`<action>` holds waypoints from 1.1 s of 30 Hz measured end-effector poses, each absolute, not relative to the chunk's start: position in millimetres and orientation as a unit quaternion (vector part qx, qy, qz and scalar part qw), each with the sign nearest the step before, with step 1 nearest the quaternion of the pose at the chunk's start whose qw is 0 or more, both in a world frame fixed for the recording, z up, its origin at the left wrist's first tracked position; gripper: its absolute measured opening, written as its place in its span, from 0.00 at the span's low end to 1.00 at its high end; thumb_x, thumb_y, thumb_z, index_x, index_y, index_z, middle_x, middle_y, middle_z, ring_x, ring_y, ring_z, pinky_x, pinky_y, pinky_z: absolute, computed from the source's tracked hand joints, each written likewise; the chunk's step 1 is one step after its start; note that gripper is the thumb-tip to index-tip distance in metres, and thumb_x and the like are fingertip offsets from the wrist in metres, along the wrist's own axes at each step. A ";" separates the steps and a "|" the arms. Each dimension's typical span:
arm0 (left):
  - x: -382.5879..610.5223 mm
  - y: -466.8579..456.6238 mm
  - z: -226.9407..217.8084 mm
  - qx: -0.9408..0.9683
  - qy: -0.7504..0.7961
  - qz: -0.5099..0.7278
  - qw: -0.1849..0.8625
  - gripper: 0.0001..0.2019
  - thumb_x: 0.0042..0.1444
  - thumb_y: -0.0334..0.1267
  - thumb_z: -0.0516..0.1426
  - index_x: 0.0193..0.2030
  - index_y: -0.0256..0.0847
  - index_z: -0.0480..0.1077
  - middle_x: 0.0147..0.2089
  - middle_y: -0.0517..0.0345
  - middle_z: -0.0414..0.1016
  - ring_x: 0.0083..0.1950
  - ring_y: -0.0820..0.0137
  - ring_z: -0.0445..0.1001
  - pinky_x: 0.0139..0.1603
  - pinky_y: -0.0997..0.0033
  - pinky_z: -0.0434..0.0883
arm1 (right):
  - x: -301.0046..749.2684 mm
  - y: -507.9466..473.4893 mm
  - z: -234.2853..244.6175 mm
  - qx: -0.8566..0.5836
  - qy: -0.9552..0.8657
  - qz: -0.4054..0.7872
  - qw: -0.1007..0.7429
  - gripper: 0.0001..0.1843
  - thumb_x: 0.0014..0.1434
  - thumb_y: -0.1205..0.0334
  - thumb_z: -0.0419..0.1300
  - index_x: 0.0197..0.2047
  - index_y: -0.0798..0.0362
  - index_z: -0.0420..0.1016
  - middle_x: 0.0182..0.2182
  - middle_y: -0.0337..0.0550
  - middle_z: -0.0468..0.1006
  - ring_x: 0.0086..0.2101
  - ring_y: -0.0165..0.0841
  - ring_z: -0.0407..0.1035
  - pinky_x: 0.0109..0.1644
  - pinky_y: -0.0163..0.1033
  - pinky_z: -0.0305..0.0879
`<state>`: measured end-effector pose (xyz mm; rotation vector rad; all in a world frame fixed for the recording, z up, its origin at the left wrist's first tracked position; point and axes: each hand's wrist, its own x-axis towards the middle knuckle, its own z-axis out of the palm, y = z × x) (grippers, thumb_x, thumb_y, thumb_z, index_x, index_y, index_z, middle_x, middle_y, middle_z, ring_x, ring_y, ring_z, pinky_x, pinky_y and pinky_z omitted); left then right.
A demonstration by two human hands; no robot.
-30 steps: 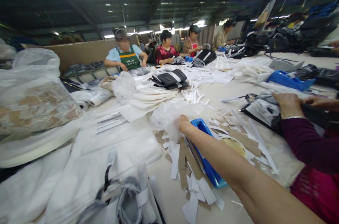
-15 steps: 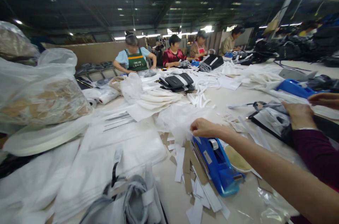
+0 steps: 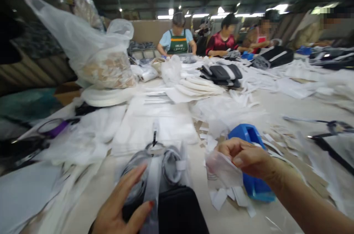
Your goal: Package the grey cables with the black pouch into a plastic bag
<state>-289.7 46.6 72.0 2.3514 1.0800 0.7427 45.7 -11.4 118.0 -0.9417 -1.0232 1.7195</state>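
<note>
My left hand (image 3: 120,201) rests open with fingers apart at the left side of a black bag (image 3: 181,208) at the near edge. Rolled grey straps (image 3: 172,164) lie at the bag's top, and a whitish band (image 3: 152,186) runs lengthwise down it. In the closed fingers of my right hand (image 3: 249,156) hangs a small translucent plastic bag (image 3: 222,173) with some print on it. Just behind that hand stands a blue tape dispenser (image 3: 257,188), partly hidden by it.
White paper scraps (image 3: 219,199) lie beside the dispenser. White sheets (image 3: 155,131) and a stack of pale pieces (image 3: 197,88) spread beyond the bag. A big filled plastic sack (image 3: 107,68) stands at the left. Co-workers (image 3: 177,40) sit across the table.
The view has swung left. My right hand has drawn the plastic bag away from the pile towards me. My left hand has come into view at the black bag.
</note>
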 end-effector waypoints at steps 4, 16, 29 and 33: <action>-236.9 47.1 107.1 0.645 0.323 0.284 0.631 0.39 0.43 0.56 0.64 0.60 0.41 0.59 0.60 0.47 0.63 0.58 0.57 0.64 0.56 0.60 0.66 | -7.3 5.5 106.8 -0.253 -0.370 0.795 0.409 0.07 0.40 0.61 0.62 0.23 0.55 0.72 0.22 0.41 0.71 0.26 0.32 0.65 0.32 0.36 0.58; -271.6 38.1 89.5 0.531 0.476 0.147 0.685 0.10 0.40 0.40 0.60 0.25 0.34 0.67 0.20 0.64 0.62 0.24 0.77 0.57 0.23 0.78 0.51 | -73.6 -12.4 77.3 -0.443 -0.351 0.738 0.368 0.22 0.44 0.54 0.69 0.38 0.53 0.66 0.29 0.36 0.69 0.28 0.26 0.63 0.30 0.29 0.56; -287.8 99.7 63.1 0.732 0.564 0.218 0.314 0.09 0.48 0.34 0.56 0.38 0.39 0.69 0.29 0.60 0.71 0.32 0.69 0.71 0.32 0.71 0.66 | -100.4 15.5 53.2 -0.697 -0.605 0.109 0.369 0.10 0.59 0.56 0.53 0.31 0.53 0.66 0.15 0.30 0.62 0.14 0.25 0.59 0.19 0.28 0.53; -288.4 91.4 60.2 0.812 0.513 0.271 0.059 0.11 0.55 0.31 0.52 0.45 0.35 0.67 0.37 0.52 0.71 0.36 0.65 0.70 0.35 0.66 0.68 | -101.0 11.7 46.9 -0.700 -0.626 0.042 0.341 0.11 0.61 0.54 0.51 0.35 0.54 0.65 0.14 0.29 0.62 0.13 0.26 0.61 0.17 0.28 0.55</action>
